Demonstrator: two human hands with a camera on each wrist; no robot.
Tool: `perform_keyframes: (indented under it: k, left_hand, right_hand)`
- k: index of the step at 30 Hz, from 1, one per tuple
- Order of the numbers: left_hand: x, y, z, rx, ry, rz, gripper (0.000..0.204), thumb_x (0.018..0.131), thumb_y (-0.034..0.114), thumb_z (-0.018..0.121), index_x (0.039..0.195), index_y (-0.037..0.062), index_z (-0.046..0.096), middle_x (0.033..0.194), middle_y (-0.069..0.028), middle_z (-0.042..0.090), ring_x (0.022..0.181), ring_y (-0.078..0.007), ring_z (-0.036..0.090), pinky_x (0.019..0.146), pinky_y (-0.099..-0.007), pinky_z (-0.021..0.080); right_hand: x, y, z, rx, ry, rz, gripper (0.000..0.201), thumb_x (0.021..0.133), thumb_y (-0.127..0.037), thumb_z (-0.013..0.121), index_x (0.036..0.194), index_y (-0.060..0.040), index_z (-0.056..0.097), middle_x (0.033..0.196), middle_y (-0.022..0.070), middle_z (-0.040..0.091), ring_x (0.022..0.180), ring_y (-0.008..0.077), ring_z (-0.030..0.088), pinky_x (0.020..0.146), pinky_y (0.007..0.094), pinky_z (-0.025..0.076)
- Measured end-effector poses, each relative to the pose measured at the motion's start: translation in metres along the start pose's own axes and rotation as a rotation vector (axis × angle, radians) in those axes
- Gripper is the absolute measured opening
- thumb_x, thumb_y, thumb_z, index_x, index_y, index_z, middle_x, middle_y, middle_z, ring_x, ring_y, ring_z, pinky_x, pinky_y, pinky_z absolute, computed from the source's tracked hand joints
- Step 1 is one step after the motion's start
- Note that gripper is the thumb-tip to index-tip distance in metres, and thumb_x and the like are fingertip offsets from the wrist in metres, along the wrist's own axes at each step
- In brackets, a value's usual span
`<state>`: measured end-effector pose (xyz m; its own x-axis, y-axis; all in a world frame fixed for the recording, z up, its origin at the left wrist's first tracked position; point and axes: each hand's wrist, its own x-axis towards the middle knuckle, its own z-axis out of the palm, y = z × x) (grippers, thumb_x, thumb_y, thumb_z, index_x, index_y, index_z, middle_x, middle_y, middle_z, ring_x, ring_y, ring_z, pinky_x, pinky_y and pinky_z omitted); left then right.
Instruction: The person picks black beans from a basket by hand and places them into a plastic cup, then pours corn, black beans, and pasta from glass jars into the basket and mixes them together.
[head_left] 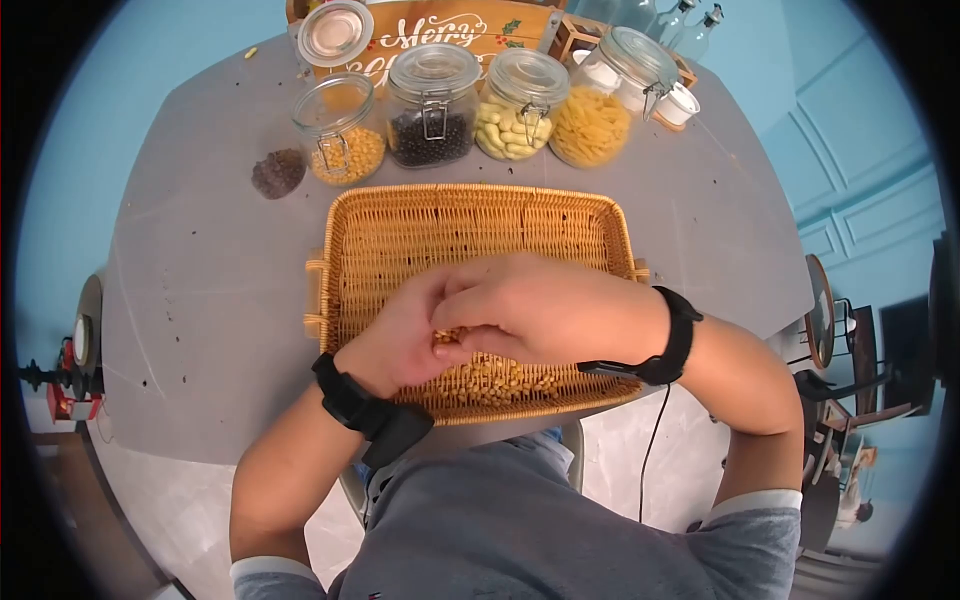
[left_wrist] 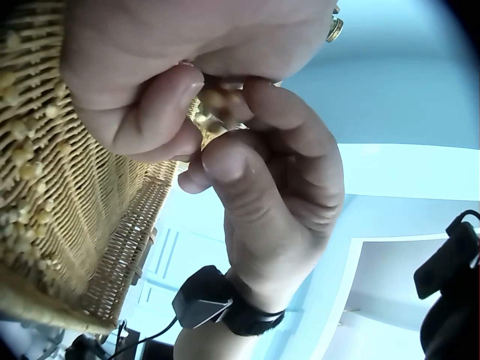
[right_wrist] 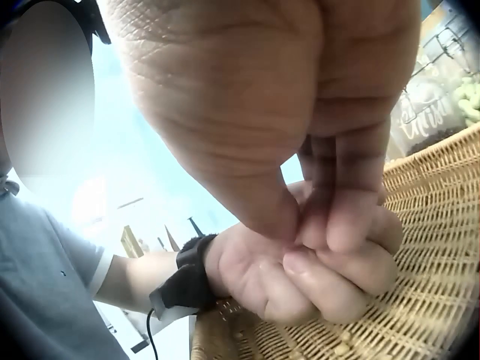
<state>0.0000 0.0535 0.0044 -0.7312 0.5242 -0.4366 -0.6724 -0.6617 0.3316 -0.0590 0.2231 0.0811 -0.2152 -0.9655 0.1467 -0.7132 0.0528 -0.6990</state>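
Observation:
Both hands meet over the wicker basket (head_left: 480,205). My left hand (head_left: 400,330) is palm up with its fingers curled round some yellow kernels (head_left: 452,336). From above, my right hand (head_left: 540,305) brings its thumb and fingertips together at the left fingers. In the left wrist view, kernels (left_wrist: 217,105) show between the fingers of the left hand (left_wrist: 187,37) and those of the right hand (left_wrist: 277,172). The right hand (right_wrist: 255,97) hides most of what lies in the left hand (right_wrist: 315,277) in the right wrist view. Loose kernels (head_left: 495,382) lie in the basket's near part.
Beyond the basket stand an open jar of yellow kernels (head_left: 345,155), a jar of black beans (head_left: 430,138), a jar of pale green pieces (head_left: 513,130) and a pasta jar (head_left: 590,125). A dark heap (head_left: 278,174) sits left of them on the grey table (head_left: 200,270).

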Motion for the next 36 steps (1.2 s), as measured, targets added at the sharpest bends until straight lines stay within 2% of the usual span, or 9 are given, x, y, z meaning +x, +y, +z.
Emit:
perform_keyframes:
  k: [5, 7, 8, 10, 17, 19, 25, 32, 36]
  left_hand:
    - [0.002, 0.002, -0.01, 0.045, 0.079, -0.055, 0.021, 0.098, 0.024, 0.046, 0.09, 0.0073, 0.055, 0.074, -0.0032, 0.054, 0.055, -0.0108, 0.049, 0.036, -0.0192, 0.031]
    - [0.001, 0.003, -0.009, 0.045, 0.073, -0.034, 0.022, 0.098, 0.027, 0.047, 0.09, 0.0089, 0.056, 0.074, -0.0027, 0.053, 0.058, -0.0094, 0.047, 0.038, -0.0179, 0.03]
    - [0.0, 0.003, -0.007, 0.041, 0.071, -0.035, 0.022, 0.098, 0.027, 0.047, 0.09, 0.0089, 0.056, 0.074, -0.0027, 0.053, 0.058, -0.0094, 0.047, 0.038, -0.0179, 0.03]
    - [0.0, 0.003, -0.005, -0.014, 0.099, -0.009, 0.021, 0.098, 0.026, 0.048, 0.088, 0.0086, 0.056, 0.074, -0.0028, 0.052, 0.058, -0.0094, 0.047, 0.037, -0.0182, 0.03]
    - [0.002, 0.004, -0.005, -0.017, 0.147, 0.052, 0.021, 0.097, 0.025, 0.047, 0.087, 0.0088, 0.054, 0.073, -0.0026, 0.052, 0.057, -0.0097, 0.047, 0.037, -0.0185, 0.03]
    - [0.002, 0.004, -0.007, -0.012, 0.14, 0.064, 0.02, 0.097, 0.025, 0.047, 0.088, 0.0089, 0.053, 0.073, -0.0022, 0.051, 0.056, -0.0096, 0.046, 0.037, -0.0186, 0.03]
    - [0.002, 0.003, -0.006, -0.007, 0.147, 0.077, 0.02, 0.098, 0.026, 0.047, 0.088, 0.0096, 0.053, 0.074, -0.0022, 0.05, 0.057, -0.0094, 0.045, 0.038, -0.0184, 0.03]
    - [0.002, 0.005, -0.007, -0.002, 0.154, 0.06, 0.02, 0.098, 0.026, 0.047, 0.088, 0.0094, 0.052, 0.074, -0.0024, 0.05, 0.057, -0.0096, 0.046, 0.038, -0.019, 0.031]
    - [0.005, 0.003, -0.013, 0.02, 0.164, 0.069, 0.021, 0.097, 0.023, 0.046, 0.089, 0.0069, 0.055, 0.074, -0.0034, 0.053, 0.056, -0.0116, 0.048, 0.038, -0.0211, 0.031]
  right_hand:
    - [-0.035, -0.007, -0.014, -0.005, 0.012, 0.177, 0.024, 0.078, -0.003, 0.067, 0.103, -0.0028, 0.063, 0.099, 0.0163, 0.064, 0.09, 0.0369, 0.064, 0.078, 0.0428, 0.052]
    - [-0.061, 0.0, -0.005, -0.046, -0.323, 0.439, 0.033, 0.078, -0.001, 0.067, 0.11, -0.0043, 0.06, 0.099, 0.0163, 0.061, 0.088, 0.0364, 0.063, 0.076, 0.0432, 0.051]
    - [-0.071, 0.006, 0.003, -0.045, -0.326, 0.441, 0.033, 0.078, -0.001, 0.067, 0.11, -0.0043, 0.06, 0.099, 0.0163, 0.061, 0.088, 0.0364, 0.063, 0.076, 0.0432, 0.051]
    - [-0.086, 0.016, 0.019, -0.161, -0.423, 0.341, 0.042, 0.081, -0.002, 0.067, 0.121, -0.0064, 0.055, 0.101, 0.0131, 0.057, 0.084, 0.0323, 0.063, 0.07, 0.0404, 0.052]
    - [-0.065, 0.01, 0.02, -0.2, -0.531, 0.282, 0.036, 0.087, -0.003, 0.056, 0.123, -0.0069, 0.055, 0.098, 0.0141, 0.057, 0.084, 0.0327, 0.064, 0.069, 0.0422, 0.052]
    - [-0.061, 0.015, 0.026, -0.235, -0.491, 0.103, 0.026, 0.088, -0.005, 0.053, 0.113, -0.0049, 0.058, 0.096, 0.0138, 0.057, 0.083, 0.0328, 0.064, 0.068, 0.0419, 0.052]
    - [-0.041, 0.012, 0.03, -0.226, -0.54, 0.028, 0.01, 0.085, -0.01, 0.055, 0.087, -0.0007, 0.059, 0.091, 0.0134, 0.056, 0.08, 0.0323, 0.064, 0.067, 0.0412, 0.054]
    - [-0.032, 0.01, 0.036, -0.293, -0.528, 0.02, 0.009, 0.083, -0.008, 0.057, 0.08, 0.0002, 0.059, 0.089, 0.0142, 0.057, 0.08, 0.0339, 0.064, 0.068, 0.0416, 0.053]
    - [-0.014, 0.016, 0.009, -0.112, -0.368, 0.048, 0.006, 0.078, -0.003, 0.063, 0.083, -0.0003, 0.061, 0.088, 0.0153, 0.059, 0.083, 0.0358, 0.063, 0.072, 0.044, 0.052]
